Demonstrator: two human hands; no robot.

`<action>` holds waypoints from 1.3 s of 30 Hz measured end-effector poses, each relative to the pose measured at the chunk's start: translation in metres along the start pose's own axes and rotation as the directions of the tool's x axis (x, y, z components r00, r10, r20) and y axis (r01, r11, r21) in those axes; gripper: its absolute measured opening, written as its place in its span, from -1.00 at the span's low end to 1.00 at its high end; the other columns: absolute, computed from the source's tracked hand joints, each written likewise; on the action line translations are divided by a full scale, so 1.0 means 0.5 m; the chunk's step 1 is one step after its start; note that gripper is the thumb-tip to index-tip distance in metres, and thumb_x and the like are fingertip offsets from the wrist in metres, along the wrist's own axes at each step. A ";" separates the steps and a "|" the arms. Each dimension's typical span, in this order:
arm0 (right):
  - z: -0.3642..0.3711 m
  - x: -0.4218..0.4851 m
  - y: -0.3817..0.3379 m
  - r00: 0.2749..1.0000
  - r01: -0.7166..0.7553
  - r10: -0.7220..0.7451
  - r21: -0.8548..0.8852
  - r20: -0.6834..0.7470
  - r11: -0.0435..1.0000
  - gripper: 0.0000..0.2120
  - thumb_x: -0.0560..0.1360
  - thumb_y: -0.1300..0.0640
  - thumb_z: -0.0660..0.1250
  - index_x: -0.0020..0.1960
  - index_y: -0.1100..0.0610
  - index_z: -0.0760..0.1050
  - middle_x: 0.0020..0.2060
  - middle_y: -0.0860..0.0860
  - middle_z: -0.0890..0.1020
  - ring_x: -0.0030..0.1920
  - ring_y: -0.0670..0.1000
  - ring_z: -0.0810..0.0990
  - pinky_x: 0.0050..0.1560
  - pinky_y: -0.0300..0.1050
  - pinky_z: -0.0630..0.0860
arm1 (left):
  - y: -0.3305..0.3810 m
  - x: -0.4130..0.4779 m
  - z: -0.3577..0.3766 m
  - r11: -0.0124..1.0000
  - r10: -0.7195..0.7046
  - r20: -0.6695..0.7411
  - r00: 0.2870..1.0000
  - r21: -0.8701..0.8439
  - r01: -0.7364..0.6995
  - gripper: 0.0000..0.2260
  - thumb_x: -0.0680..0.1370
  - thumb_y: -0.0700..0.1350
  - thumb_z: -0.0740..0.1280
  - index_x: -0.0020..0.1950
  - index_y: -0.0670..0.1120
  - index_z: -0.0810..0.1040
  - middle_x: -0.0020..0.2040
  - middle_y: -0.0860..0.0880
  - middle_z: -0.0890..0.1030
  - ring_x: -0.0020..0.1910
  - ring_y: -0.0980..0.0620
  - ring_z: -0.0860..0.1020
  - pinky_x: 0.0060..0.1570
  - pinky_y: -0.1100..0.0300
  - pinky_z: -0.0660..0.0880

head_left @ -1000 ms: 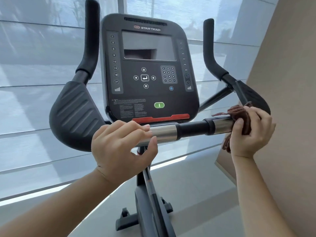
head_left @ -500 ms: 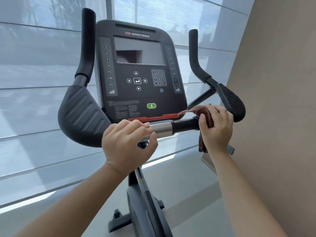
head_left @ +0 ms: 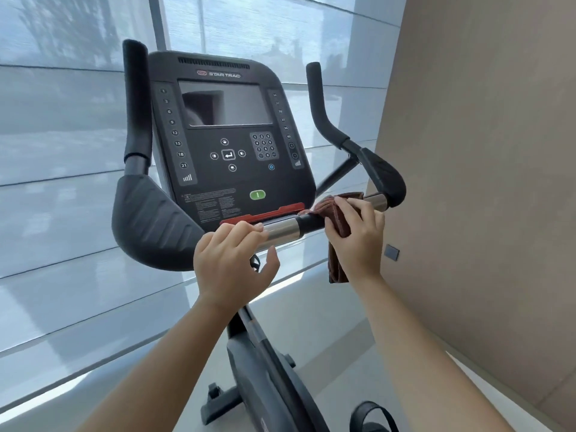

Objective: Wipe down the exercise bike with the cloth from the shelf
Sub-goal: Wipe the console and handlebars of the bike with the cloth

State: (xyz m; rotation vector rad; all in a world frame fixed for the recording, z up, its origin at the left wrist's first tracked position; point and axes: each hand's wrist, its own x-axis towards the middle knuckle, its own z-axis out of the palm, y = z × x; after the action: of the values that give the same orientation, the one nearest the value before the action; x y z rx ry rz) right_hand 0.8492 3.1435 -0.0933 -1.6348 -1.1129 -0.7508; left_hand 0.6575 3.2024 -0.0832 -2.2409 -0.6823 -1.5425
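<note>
Where the right hand [head_left: 358,241] closes on the bar [head_left: 282,231], its fingers curl over a brown cloth [head_left: 338,221] and hold it wrapped round the black section. The cloth's loose end hangs below this grip. Just left of it, with bare bar between, the left hand [head_left: 232,263] curls its fingers over the top of a chrome sleeve, thumb spread apart beneath the bar. Below both grips runs the frame of the bike [head_left: 265,353]. Right of the cloth grip, a second chrome sleeve meets the right pad [head_left: 388,182]. Left of the bare-hand grip lies the left pad [head_left: 152,222]. Behind both grips stands the console [head_left: 227,135], screen dark, between two upright horns. Farthest back are a blind [head_left: 62,151] and a wall [head_left: 483,151].
</note>
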 end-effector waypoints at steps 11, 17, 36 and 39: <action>-0.188 -0.159 0.058 0.981 0.004 0.011 -0.074 0.193 0.997 -0.68 0.38 0.22 0.44 0.13 0.17 0.57 0.00 0.12 0.59 -0.05 0.19 0.50 0.05 -0.25 0.35 | 0.032 -0.044 0.012 0.997 -0.047 0.024 0.999 -0.056 0.048 -0.81 0.42 -0.05 0.29 -0.13 -0.13 0.63 -0.02 -0.13 0.63 0.03 -0.17 0.55 0.06 0.03 0.29; -0.304 -0.323 0.103 0.919 -0.107 0.167 -0.181 0.358 0.978 -0.66 0.33 0.28 0.48 0.11 0.17 0.59 0.00 0.09 0.60 -0.03 0.17 0.52 0.03 -0.01 0.50 | 0.181 -0.163 0.017 0.919 0.099 0.225 0.969 -0.393 -0.003 -0.73 0.42 -0.08 0.27 0.06 -0.15 0.55 0.16 -0.21 0.55 0.28 -0.15 0.35 0.31 -0.17 0.11; -0.610 -0.397 0.060 0.951 -0.278 0.309 -0.369 0.027 0.887 -0.65 0.34 0.28 0.45 0.13 0.18 0.58 0.01 0.10 0.60 0.02 0.14 0.54 0.14 -0.12 0.43 | 0.500 -0.239 -0.062 0.668 0.363 0.405 0.839 -0.741 0.068 -0.68 0.44 -0.06 0.20 0.10 -0.17 0.56 0.16 -0.14 0.56 0.21 -0.16 0.47 0.18 -0.19 0.38; -0.693 -0.408 0.085 0.952 -0.284 0.305 -0.389 -0.008 0.876 -0.65 0.35 0.28 0.45 0.13 0.18 0.58 0.01 0.09 0.60 0.03 0.11 0.54 0.16 -0.17 0.41 | 0.585 -0.241 -0.084 0.661 0.388 0.432 0.814 -0.746 0.081 -0.67 0.44 -0.06 0.20 0.10 -0.18 0.56 0.16 -0.14 0.55 0.20 -0.18 0.48 0.16 -0.21 0.39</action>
State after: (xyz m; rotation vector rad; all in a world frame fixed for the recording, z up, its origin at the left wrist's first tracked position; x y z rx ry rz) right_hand 0.8205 2.7483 -0.1729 -2.1132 -0.7509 -0.7589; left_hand 0.7529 2.9146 -0.1821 -3.3358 0.1151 -1.1519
